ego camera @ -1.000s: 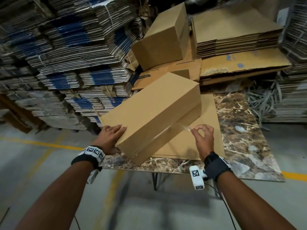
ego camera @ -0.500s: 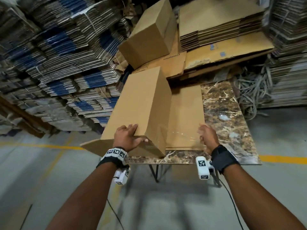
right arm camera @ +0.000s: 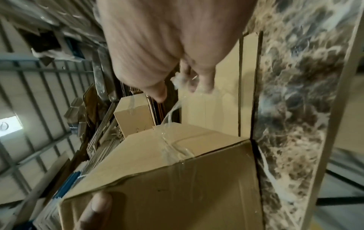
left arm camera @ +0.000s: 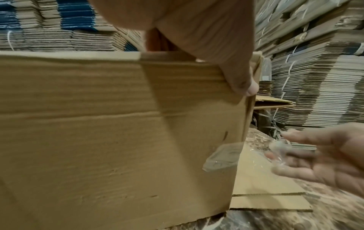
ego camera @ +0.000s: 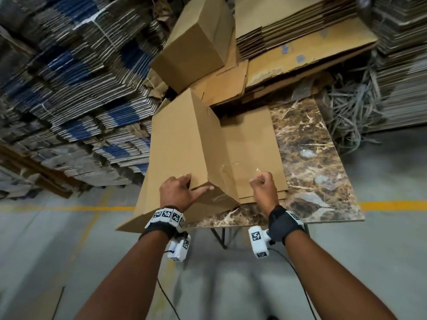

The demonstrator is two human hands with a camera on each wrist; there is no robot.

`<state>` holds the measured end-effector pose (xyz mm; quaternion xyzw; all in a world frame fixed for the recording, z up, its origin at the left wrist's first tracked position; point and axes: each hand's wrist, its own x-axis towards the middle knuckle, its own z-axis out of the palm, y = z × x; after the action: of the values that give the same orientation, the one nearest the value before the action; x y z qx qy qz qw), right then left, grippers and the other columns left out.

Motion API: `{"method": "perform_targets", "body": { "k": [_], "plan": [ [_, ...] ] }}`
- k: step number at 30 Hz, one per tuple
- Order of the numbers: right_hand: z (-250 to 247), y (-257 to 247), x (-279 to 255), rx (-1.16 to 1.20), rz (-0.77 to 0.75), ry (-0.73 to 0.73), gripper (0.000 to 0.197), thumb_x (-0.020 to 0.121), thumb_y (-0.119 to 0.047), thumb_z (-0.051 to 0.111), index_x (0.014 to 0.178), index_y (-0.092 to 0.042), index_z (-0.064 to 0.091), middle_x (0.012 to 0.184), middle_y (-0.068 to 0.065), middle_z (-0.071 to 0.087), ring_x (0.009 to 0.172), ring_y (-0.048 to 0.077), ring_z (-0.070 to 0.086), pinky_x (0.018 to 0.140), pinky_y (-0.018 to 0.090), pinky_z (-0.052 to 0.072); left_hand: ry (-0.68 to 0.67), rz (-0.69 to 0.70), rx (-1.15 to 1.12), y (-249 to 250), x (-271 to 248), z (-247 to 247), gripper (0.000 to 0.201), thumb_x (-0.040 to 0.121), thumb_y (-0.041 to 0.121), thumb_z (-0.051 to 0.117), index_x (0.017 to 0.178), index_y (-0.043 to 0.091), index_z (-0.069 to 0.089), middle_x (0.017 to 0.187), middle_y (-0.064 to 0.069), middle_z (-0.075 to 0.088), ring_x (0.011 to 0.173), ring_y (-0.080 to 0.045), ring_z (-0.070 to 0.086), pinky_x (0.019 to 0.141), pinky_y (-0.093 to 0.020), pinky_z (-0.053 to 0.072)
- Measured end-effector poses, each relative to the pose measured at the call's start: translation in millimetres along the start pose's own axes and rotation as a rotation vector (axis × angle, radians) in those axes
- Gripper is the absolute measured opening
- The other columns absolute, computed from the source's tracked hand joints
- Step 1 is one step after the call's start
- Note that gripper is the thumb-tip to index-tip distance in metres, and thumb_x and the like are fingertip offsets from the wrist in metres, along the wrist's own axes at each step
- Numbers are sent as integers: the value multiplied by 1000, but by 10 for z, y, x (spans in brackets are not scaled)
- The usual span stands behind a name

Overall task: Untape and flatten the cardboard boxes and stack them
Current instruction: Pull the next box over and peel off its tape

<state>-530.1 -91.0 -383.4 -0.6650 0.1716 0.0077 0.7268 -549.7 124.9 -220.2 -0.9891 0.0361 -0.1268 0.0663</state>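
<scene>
A brown cardboard box (ego camera: 184, 144) stands on the marble table (ego camera: 309, 158), its near end overhanging the front edge. My left hand (ego camera: 196, 184) grips the box's near top edge, thumb (left arm camera: 242, 84) on the front face, fingers over the edge. My right hand (ego camera: 260, 179), just right of the box, pinches a strip of clear tape (right arm camera: 169, 115) that still runs to the box's seam (right arm camera: 173, 149). A loose tape end (left arm camera: 222, 157) hangs at the box corner. Flattened cardboard (ego camera: 254, 146) lies on the table beside and under the box.
Another taped box (ego camera: 196, 42) sits behind the table, and a stack of flattened boxes (ego camera: 300, 24) lies at the back right. Tall piles of bundled flat cartons (ego camera: 80, 88) fill the left. Strapping scraps (ego camera: 353, 112) lie right of the table. Concrete floor with a yellow line (ego camera: 392, 202) lies below.
The box has swung round and now stands end-on to me. My left hand went from its left corner to the near top edge. My right hand has peeled the tape further.
</scene>
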Motion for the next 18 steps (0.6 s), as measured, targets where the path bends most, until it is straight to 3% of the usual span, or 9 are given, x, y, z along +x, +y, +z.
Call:
{"method": "perform_targets", "body": {
  "k": [3,5,9,12,15,18],
  "plan": [
    [140,-57,103,325,26,-16,32,89,-20,74,108,-34,51,120,0,66,110,21,68,97,47,57,41,21,31,-81,58,62,80,58,99,56,79,24,71,54,-1,55,55,-21,55,54,-26,43],
    [248,-186,154,550,76,-53,48,85,-3,78,118,-22,48,123,10,65,113,23,67,95,44,58,57,33,26,-121,114,89,81,58,102,52,74,24,66,52,3,52,53,-19,55,53,-25,45],
    [508,-407,292,851,277,2,61,80,11,77,124,-13,43,118,21,68,104,28,71,80,35,61,81,63,-9,-166,204,129,87,56,104,48,81,25,75,53,1,59,53,-20,58,55,-29,52],
    [686,-358,386,805,378,-6,65,72,13,82,123,-9,48,108,19,73,90,24,75,70,31,61,116,80,-42,-202,261,161,89,54,103,48,84,25,78,55,-1,62,53,-20,59,54,-28,51],
    [818,-229,425,582,414,-34,60,63,1,94,113,-10,60,99,9,77,85,20,75,72,31,61,104,109,-68,-258,316,210,83,56,102,54,72,23,70,54,4,59,52,-15,54,52,-26,46],
    [876,-202,449,566,428,-80,52,64,0,94,109,-7,67,86,7,78,73,19,73,82,39,62,130,142,-138,-315,375,271,75,56,96,66,69,23,68,53,6,57,51,-13,52,50,-25,43]
  ]
}}
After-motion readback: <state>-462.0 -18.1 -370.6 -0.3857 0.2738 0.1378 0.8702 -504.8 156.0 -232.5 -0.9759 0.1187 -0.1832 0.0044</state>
